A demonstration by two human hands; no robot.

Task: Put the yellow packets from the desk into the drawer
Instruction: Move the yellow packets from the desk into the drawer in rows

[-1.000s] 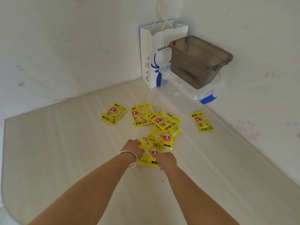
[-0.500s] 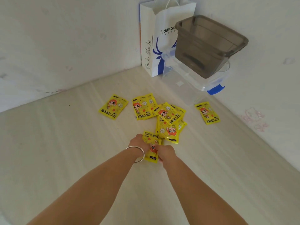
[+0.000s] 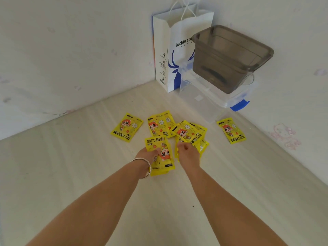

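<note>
Left hand (image 3: 148, 154) curled round one yellow packet (image 3: 160, 155), lifted off desk (image 3: 71, 174). Right hand (image 3: 188, 153) pinched on next packet (image 3: 188, 134) in overlapped pile. Single packet best peeled free, neighbours undisturbed. Others scattered beside; none stowed, drawer unseen. Pale desk set into white corner; paper bag (image 3: 177, 50), stacked bins (image 3: 229, 59) behind.

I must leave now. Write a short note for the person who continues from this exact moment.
Left hand: holds a yellow packet just above the desk.
Right hand: fingers curled on the edge of the pile of packets; a firm hold is not clear.
Other packets: one lies alone to the left, one alone to the right.
Done: no packet put away; no drawer is in view.
Left: collect all packets and put them into the drawer.
</note>
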